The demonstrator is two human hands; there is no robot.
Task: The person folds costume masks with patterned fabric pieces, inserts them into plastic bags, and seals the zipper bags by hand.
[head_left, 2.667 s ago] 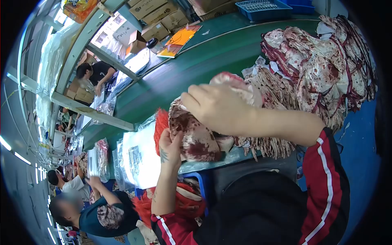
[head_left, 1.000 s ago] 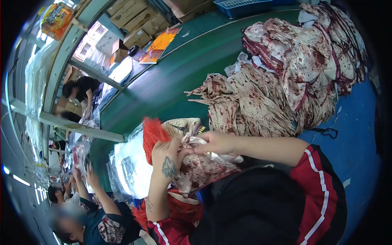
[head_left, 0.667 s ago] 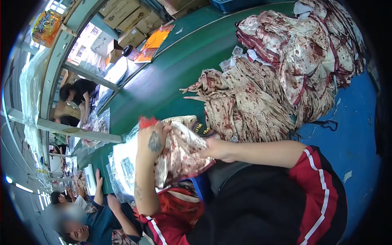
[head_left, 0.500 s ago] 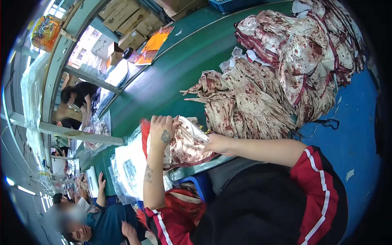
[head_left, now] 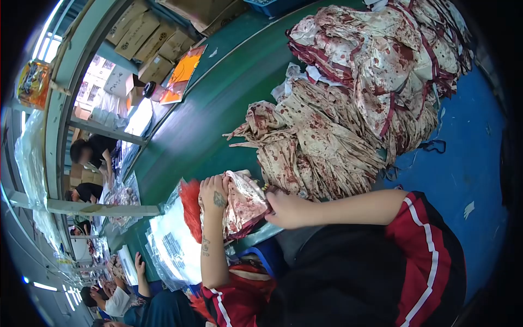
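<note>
Red-spattered cloth point(head_left: 245, 200), bunched a second ago, now opened out flatter: left hand point(head_left: 214, 192) curled over one edge, right hand point(head_left: 290, 209) pinching the opposite.

Fisheye distortion, dark rounded corners

Held cloth point(head_left: 243, 199) cream with dark red blotches and a maroon edge, fluffy hair point(head_left: 190, 210) bright red, fringed cloth point(head_left: 313, 139) beige with rust-brown spatter, garment pile point(head_left: 376, 60) cream with red spots and maroon trim, bench point(head_left: 218, 92) green, bin point(head_left: 276, 255) blue, sleeve point(head_left: 400, 272) red with a white stripe
</note>
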